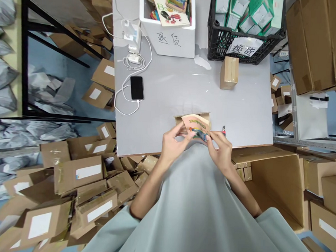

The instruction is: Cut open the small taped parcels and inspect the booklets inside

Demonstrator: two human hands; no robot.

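Observation:
A small paper booklet (197,123) with a peach-coloured cover and a colourful picture is held between both hands at the table's near edge. My left hand (174,142) pinches its left side with the thumb on the cover. On the right side, my right hand (220,148) grips the lower corner. Behind the booklet lies an opened cardboard box (179,120), mostly covered by it and by the hands. Just beyond my right hand rests a red and black box cutter (224,130), partly hidden by the fingers.
On the grey table (169,85) stand a white bin (171,42) of books, a black crate (243,49) of green-and-white boxes and a small carton (229,73). A phone (137,88) on a white cable lies left. Cartons (79,170) pile up left; a large open box (277,182) sits right.

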